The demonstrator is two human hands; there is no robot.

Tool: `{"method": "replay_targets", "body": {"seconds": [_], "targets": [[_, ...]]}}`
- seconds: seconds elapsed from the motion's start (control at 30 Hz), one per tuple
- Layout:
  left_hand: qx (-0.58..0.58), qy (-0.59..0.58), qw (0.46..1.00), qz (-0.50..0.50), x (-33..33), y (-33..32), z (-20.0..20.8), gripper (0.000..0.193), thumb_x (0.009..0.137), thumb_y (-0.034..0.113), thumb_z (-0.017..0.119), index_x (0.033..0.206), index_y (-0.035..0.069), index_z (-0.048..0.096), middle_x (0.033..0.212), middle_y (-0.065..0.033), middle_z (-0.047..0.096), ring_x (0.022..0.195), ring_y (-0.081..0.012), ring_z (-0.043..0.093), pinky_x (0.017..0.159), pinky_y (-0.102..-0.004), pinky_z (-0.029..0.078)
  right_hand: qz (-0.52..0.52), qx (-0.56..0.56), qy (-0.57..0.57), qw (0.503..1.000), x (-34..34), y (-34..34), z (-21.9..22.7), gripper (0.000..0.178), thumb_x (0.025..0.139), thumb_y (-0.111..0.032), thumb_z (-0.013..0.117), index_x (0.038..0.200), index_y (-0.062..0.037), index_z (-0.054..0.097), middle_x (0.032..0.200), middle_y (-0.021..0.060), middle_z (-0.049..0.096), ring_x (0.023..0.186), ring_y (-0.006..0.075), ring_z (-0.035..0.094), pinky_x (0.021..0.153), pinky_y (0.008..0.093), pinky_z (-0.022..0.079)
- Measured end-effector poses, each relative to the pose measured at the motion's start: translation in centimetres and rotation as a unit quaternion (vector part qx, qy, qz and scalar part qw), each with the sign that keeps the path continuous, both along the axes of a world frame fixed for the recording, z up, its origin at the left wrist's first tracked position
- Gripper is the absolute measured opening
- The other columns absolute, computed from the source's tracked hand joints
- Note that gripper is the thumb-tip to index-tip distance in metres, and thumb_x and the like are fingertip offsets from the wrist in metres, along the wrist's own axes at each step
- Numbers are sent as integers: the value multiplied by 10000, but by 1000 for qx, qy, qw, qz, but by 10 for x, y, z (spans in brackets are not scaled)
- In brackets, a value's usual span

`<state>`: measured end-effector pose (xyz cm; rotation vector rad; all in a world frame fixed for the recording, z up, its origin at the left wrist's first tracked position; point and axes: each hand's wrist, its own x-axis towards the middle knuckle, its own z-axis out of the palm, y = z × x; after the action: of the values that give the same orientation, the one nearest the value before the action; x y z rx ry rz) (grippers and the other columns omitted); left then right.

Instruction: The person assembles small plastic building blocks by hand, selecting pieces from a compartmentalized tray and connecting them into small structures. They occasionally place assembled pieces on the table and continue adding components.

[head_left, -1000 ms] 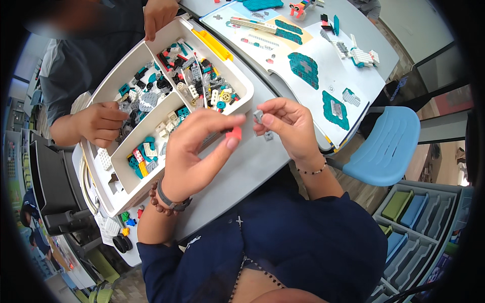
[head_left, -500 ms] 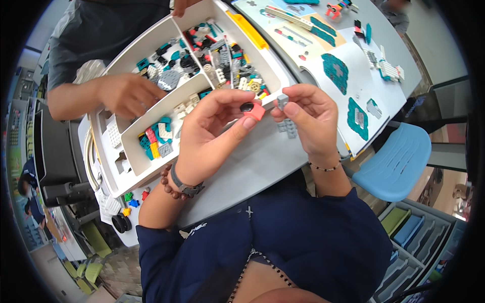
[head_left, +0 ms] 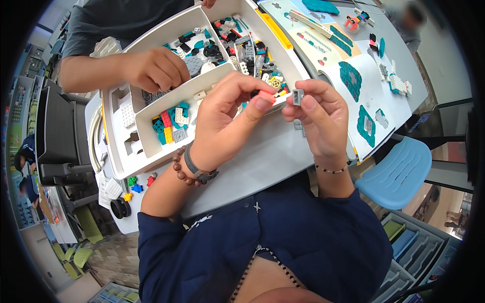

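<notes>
Between the thumb and fingers of my left hand (head_left: 227, 118) is a coral-red brick (head_left: 266, 96) with a black part on it. My right hand (head_left: 322, 113) pinches a small grey brick (head_left: 298, 96), its hollow side partly showing. The two bricks are close together but apart, over the near right edge of a white sorting tray (head_left: 212, 84). Under my right hand another grey piece (head_left: 298, 125) lies on the table, partly hidden. Several teal, white, red, yellow and black bricks fill the tray's compartments.
Across the table another person's hand (head_left: 160, 69) reaches into the tray. An open instruction booklet (head_left: 386, 108) lies to the right, with a white brick build (head_left: 399, 85) on it. Small coloured figures (head_left: 137, 188) and black wheels (head_left: 120, 207) sit at the left table edge. A blue chair (head_left: 395, 172) stands at right.
The red and grey bricks have turned in my fingers; the grey one now shows its hollow side. The other person's hand has shifted within the tray. The whole view has moved slightly.
</notes>
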<state>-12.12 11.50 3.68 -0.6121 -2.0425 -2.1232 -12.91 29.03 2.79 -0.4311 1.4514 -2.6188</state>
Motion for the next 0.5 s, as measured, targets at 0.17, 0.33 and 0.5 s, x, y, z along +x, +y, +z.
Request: {"method": "replay_targets", "body": {"seconds": [0.17,0.33,0.5], "targets": [[117,-97,988,-33,5,5,8,177,862,112,569,997,4,531,860,-28,554,746,-80,538,688,-208,442,-13,2,-5,1000,2,-6,0,244,822,-64,603,1035,46,560,870,118,634,733,148,630,662,254,526],[96,-108,988,-61,4,-4,10,181,852,105,583,990,3,525,845,-23,565,731,-73,547,648,-203,461,-31,38,30,998,1,-4,3,236,812,-45,612,1027,41,568,870,112,634,739,142,627,659,252,524],[83,-135,982,-103,6,-4,12,241,832,97,609,1036,-12,538,880,-50,602,767,-86,578,679,-211,480,-43,74,47,995,5,-8,4,224,817,-50,611,1016,44,571,862,112,633,755,135,622,688,252,517]]}}
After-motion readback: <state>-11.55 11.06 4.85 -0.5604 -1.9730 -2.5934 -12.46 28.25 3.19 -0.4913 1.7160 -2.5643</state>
